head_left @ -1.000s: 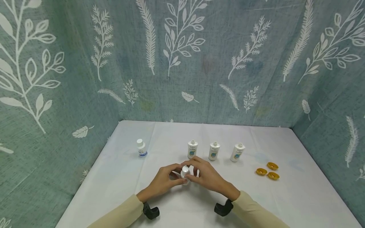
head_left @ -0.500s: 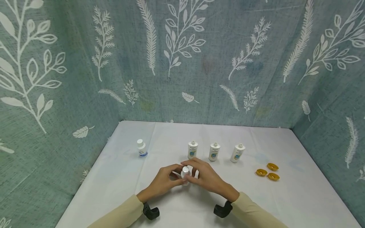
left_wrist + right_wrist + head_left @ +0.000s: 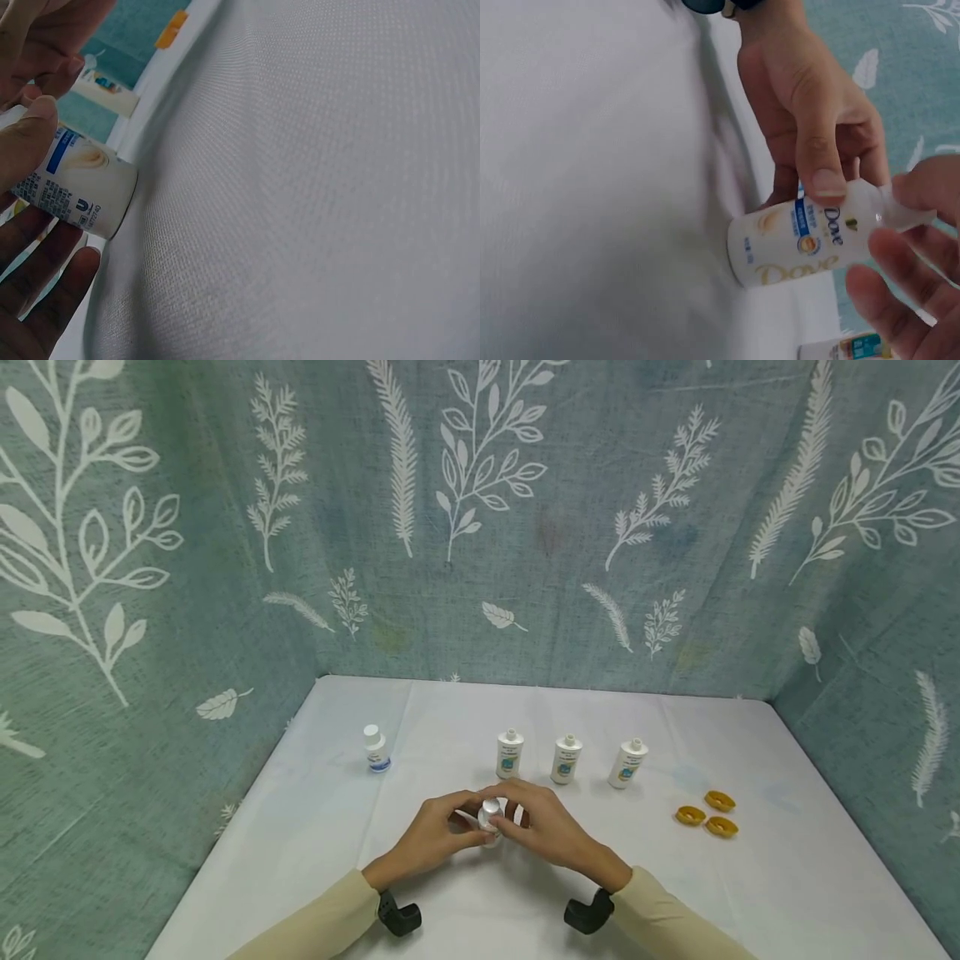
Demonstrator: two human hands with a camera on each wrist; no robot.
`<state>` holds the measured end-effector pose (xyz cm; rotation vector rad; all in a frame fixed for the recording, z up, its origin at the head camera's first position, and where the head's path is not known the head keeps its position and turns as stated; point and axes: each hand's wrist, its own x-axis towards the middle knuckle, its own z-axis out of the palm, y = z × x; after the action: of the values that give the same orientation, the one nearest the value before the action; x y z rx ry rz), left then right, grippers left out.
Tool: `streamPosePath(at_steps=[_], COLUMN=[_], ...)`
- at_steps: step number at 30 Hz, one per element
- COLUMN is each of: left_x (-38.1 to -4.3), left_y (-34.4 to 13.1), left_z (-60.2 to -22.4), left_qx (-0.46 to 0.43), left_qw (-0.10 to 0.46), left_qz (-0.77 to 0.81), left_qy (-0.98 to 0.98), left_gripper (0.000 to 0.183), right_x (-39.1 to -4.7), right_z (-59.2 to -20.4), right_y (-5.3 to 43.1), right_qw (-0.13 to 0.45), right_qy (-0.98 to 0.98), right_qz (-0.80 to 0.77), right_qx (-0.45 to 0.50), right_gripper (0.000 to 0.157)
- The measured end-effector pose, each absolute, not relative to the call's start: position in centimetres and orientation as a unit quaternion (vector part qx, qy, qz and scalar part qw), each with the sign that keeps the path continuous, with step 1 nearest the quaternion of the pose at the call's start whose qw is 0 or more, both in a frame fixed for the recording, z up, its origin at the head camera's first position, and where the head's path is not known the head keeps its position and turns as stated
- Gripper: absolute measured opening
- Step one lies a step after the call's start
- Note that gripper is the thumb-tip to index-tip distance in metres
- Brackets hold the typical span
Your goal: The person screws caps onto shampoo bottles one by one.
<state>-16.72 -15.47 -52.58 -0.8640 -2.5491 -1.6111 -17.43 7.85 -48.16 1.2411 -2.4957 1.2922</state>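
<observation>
A small white Dove bottle [image 3: 491,817] stands between the two hands near the middle of the table. My left hand [image 3: 438,833] grips its body, the thumb laid over the label in the right wrist view. At the top, my right hand [image 3: 546,825] pinches the bottle's white cap [image 3: 900,214] between thumb and fingers. In the left wrist view the base of the bottle [image 3: 101,191] is right at the white cloth. The right fingers hide part of the cap.
Behind the hands stand three white labelled bottles with narrow tops: a left one [image 3: 509,754], a middle one [image 3: 566,760] and a right one [image 3: 627,764]. A white-capped bottle [image 3: 377,750] stands at left. Three yellow-orange ring-like pieces [image 3: 722,827] lie at right. Patterned cloth [image 3: 450,643] walls the table.
The head view has shifted slightly. Both hands keep their hold on the bottle, with only slight movement of the right fingers at the cap.
</observation>
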Motion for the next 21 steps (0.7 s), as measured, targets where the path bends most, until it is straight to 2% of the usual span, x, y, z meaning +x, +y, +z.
streamPosePath(at_steps=[4, 16, 21], left_x=[-16.77, -16.64, -16.37], left_y=[-15.40, -15.21, -15.20], left_z=[-52.66, -52.42, -52.07], left_qx=[-0.279, -0.276, -0.272], left_qw=[0.005, 0.009, 0.008], left_qz=[-0.514, -0.521, -0.518], left_qy=[-0.811, -0.808, -0.811], left_gripper=[0.044, 0.042, 0.043], right_x=[-17.49, -17.43, -17.31], right_z=[-48.19, -48.56, -48.31], right_y=[7.70, 7.69, 7.83], right_qw=[0.043, 0.027, 0.019], right_qy=[-0.812, -0.814, -0.818], right_qz=[0.427, 0.447, 0.430], right_qx=[0.396, 0.370, 0.383], right_gripper=[0.033, 0.054, 0.041])
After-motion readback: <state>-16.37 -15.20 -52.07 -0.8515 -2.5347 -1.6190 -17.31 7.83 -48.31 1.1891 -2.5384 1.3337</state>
